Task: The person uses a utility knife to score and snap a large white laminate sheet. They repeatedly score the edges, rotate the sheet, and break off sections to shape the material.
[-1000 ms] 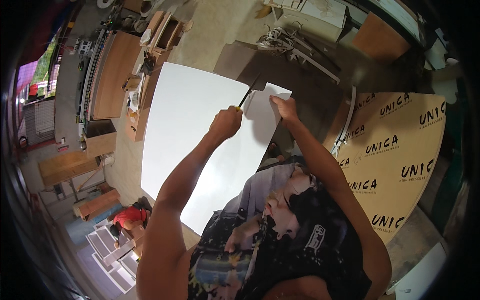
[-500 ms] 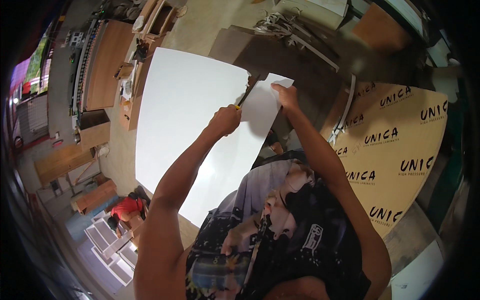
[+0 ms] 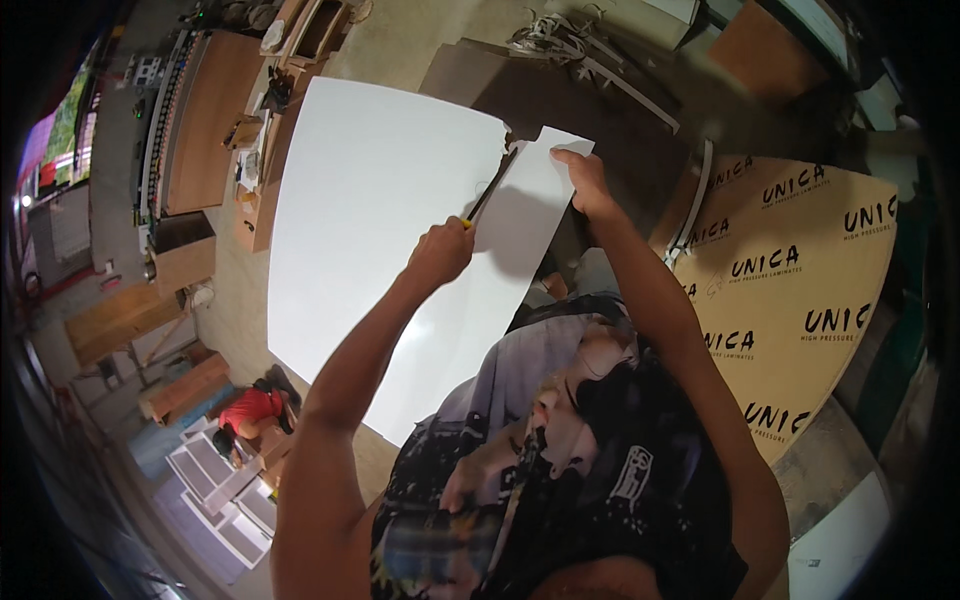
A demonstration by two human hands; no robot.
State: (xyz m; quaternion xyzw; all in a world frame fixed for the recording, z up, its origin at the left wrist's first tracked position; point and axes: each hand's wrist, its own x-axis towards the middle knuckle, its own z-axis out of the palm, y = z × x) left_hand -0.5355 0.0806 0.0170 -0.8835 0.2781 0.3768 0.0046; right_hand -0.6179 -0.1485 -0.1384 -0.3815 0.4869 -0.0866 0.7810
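A large white sheet (image 3: 380, 200) lies in front of me, with a ragged notch in its far edge. My left hand (image 3: 442, 248) is closed around a hand tool (image 3: 488, 190) with a yellow handle and a long, narrow, dark blade. The blade lies along the line between the sheet's main part and a strip on the right, pointing at the notch. My right hand (image 3: 583, 180) pinches the far corner of that strip, thumb on top and the fingers hidden underneath. Whether the blade has teeth is too small to tell.
Dark boards (image 3: 480, 80) lie beyond the sheet, with tangled pale strips (image 3: 560, 38) on top. To the right is a printed tan board (image 3: 800, 290). Wooden cabinet parts (image 3: 205, 125) stand at left. A person in red (image 3: 255, 408) bends over white drawers (image 3: 205, 460) at lower left.
My left hand has drawn the tool slightly back toward me and to the left. My right hand, still on the strip's corner, has shifted a little to the right and away from me.
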